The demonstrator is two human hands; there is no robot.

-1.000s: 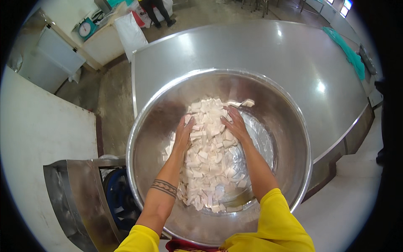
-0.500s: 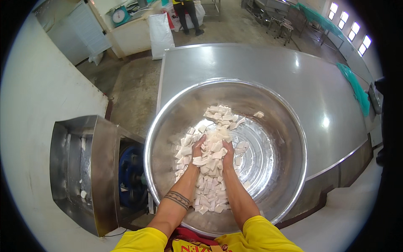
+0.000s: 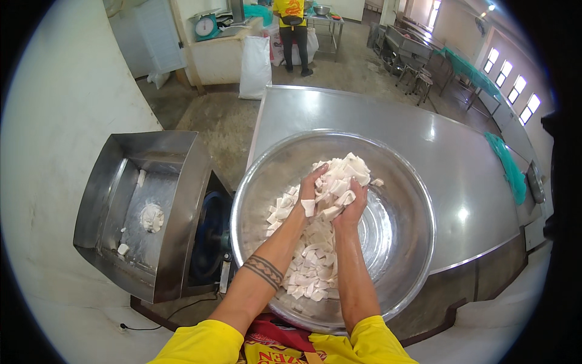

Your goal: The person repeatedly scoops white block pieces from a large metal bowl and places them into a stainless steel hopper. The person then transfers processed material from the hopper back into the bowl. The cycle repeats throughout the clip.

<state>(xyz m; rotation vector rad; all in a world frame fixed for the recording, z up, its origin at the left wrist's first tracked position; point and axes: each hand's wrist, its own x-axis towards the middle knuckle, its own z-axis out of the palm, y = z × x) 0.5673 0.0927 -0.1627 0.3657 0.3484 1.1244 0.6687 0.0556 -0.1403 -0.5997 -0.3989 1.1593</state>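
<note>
My left hand [image 3: 311, 184] and my right hand [image 3: 354, 205] are cupped from either side around a heaped double handful of white chunks [image 3: 341, 177] that look like coconut meat. The heap is held up over the wide metal basin [image 3: 244, 176]. More loose coconut pieces [image 3: 312, 270] lie in the basin below my wrists and beside my left hand. One flat piece rests against the base of my left hand. At the left stands a steel hopper [image 3: 173, 242], with a round white clump [image 3: 151, 217] and a few small bits inside.
A metal table [image 3: 388, 121] extends beyond the basin. The hopper's machine has a dark blue wheel [image 3: 209, 233] close to the basin's left rim. A white sack [image 3: 256, 67] and a person [image 3: 294, 36] stand farther back, near a dial scale [image 3: 206, 26]. Green cloth [image 3: 508, 170] lies at the right.
Both hands have lifted the coconut pieces up from the pile, away from me. My view has shifted, so more of the hopper's inside shows.
</note>
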